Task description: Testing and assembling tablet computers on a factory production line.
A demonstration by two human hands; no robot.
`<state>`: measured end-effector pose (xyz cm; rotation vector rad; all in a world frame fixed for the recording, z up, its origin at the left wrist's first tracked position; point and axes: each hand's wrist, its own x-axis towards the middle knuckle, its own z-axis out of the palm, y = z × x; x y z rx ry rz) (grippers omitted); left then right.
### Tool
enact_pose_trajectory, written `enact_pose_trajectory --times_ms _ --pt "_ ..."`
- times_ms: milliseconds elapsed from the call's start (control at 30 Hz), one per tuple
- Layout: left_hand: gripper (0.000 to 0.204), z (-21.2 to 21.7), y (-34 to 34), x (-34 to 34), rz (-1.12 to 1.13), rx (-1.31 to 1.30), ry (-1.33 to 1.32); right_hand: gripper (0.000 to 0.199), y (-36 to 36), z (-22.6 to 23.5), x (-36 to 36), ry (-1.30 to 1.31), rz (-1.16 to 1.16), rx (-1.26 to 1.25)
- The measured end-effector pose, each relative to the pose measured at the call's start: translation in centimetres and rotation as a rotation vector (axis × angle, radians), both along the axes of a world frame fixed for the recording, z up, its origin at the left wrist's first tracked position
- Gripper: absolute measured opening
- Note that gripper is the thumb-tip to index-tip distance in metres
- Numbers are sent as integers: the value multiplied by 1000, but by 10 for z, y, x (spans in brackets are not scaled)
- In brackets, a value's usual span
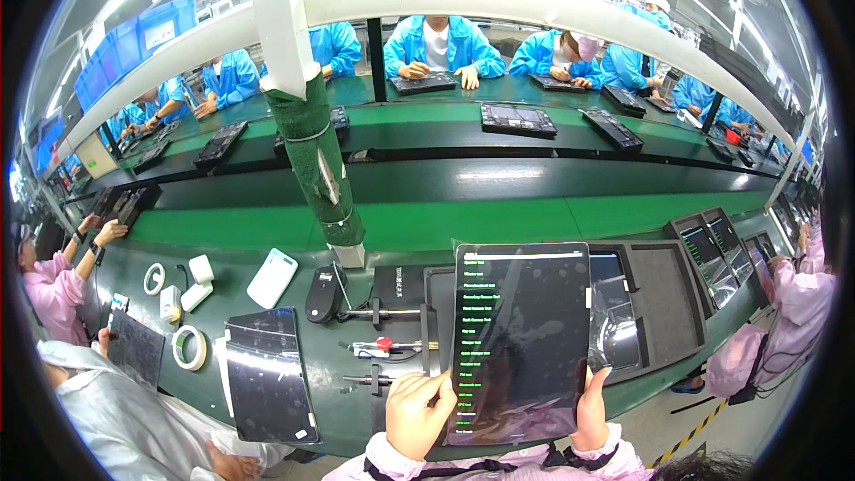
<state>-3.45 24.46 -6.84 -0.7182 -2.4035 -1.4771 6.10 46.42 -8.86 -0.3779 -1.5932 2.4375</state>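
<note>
A large black tablet stands nearly upright before me, its lit screen showing a column of short green lines along the left. My right hand grips its lower right edge, thumb up along the side. At the lower left edge, the curled fingers of my left hand close on the tablet, thumb and forefinger against its border. Behind it, partly hidden, lies a dark foam tray with another tablet in one compartment. To the left rests a separate dark, glossy panel with a small white label.
A screwdriver rack, black mouse-shaped device, white plate and tape roll occupy the bench. A green-wrapped post rises beyond. Neighbours in pink and white work at both sides; people in blue sit across the conveyor.
</note>
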Motion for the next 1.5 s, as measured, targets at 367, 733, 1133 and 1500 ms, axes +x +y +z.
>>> enact_pose_trajectory --times_ms 367,733,1133,1500 --pt "20 -26 9 2 -129 580 -899 76 5 -9 2 -112 -45 -184" --pt "27 -27 22 12 3 227 -353 68 19 -10 0 -209 -64 -166" --pt "70 -13 7 -15 -340 -111 -1056 54 26 -14 -37 -327 5 -6" --pt "94 -10 3 -16 -371 -129 -1093 58 2 -6 -54 -270 -52 33"
